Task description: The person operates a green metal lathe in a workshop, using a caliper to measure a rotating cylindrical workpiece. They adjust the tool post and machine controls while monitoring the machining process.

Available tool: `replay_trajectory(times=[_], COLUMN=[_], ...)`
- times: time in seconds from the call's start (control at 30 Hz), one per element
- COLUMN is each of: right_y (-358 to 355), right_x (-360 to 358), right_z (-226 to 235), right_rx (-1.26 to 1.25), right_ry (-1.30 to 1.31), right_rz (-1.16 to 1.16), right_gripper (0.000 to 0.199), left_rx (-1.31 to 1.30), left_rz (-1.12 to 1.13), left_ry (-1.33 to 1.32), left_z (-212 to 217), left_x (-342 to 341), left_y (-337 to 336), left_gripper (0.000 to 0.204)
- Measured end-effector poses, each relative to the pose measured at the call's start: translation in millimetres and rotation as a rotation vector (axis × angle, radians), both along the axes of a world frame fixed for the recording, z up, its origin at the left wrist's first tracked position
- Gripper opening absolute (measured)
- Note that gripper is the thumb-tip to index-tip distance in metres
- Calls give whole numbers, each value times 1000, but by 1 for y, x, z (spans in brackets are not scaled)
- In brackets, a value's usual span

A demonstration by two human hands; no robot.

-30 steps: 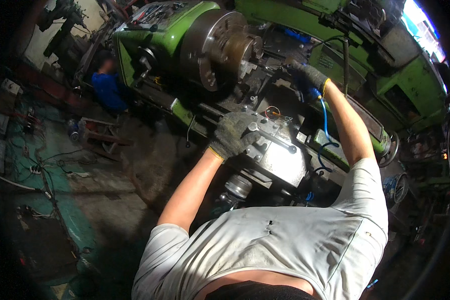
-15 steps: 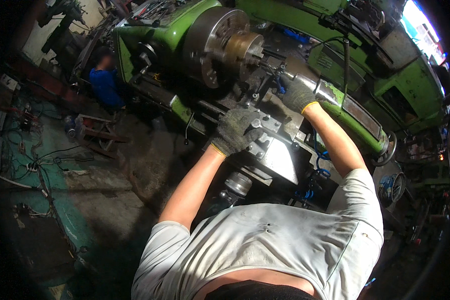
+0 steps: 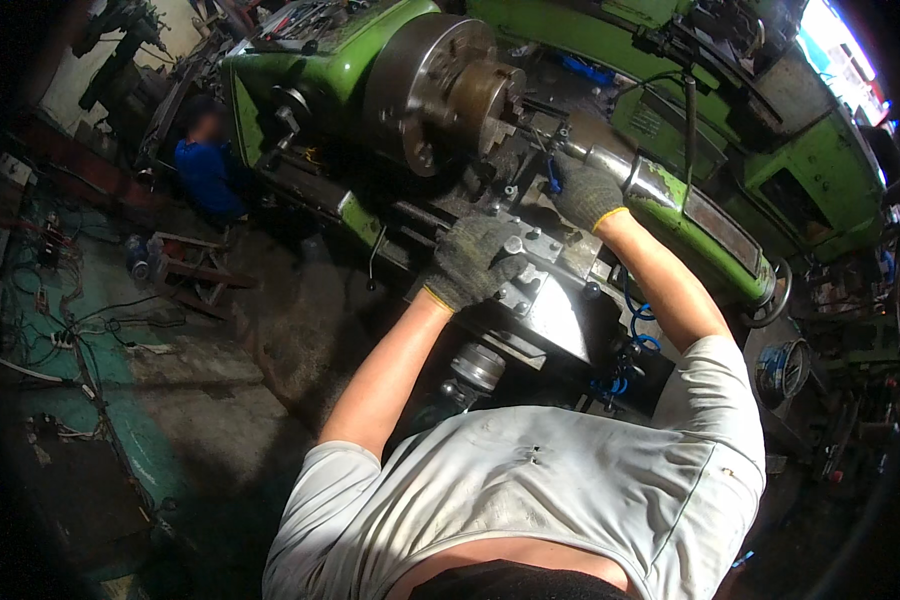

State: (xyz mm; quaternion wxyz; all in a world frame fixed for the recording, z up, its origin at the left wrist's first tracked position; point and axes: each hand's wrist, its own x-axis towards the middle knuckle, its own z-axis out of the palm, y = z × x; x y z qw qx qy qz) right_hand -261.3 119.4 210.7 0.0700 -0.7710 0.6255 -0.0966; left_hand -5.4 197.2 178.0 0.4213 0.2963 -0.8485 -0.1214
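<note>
Head view: the blue tool (image 3: 555, 176) is seen at the fingertip side of the right hand (image 3: 588, 192), half covered by the glove; it appears to be gripped in curled fingers, though its long axis cannot be made out; the left hand (image 3: 472, 262) is laid at the tool post (image 3: 560, 258), thumb and fingers bent beside its round-topped pin (image 3: 513, 244); whether the pin is gripped cannot be told.

The cylinder (image 3: 473, 97) is held in the chuck (image 3: 410, 100); it lies up and left of the right hand, above the left; its axis is slanted from upper left to lower right, its free end turned toward the tailstock (image 3: 650, 180); by that end the right hand seems nearer.

Between left hand and cylinder, dark metal parts and shadow are noted; the right hand is closed in by tailstock and tool post; near the right forearm a coiled blue hose (image 3: 642, 322) is hung; farther left a person in blue (image 3: 206, 178) is seen.
</note>
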Motion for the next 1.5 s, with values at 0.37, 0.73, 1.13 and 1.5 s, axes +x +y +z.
replay_trajectory(times=[0.37,0.73,1.13,1.5], right_y=[14,4,169,142], right_x=[8,-6,43,32], right_z=[13,-5,87,65], right_rx=[129,31,-432,-152], right_ry=[141,3,-868,-1144], right_rz=[-19,-12,-396,-575], right_gripper=[57,64,63,51], left_rx=[5,-41,1,477], left_rz=[-7,-3,2,449], left_ry=[-17,-11,104,165], left_z=[7,0,-19,-183], left_x=[1,0,10,157], left_y=[1,-2,-13,6], left_gripper=[41,41,48,47])
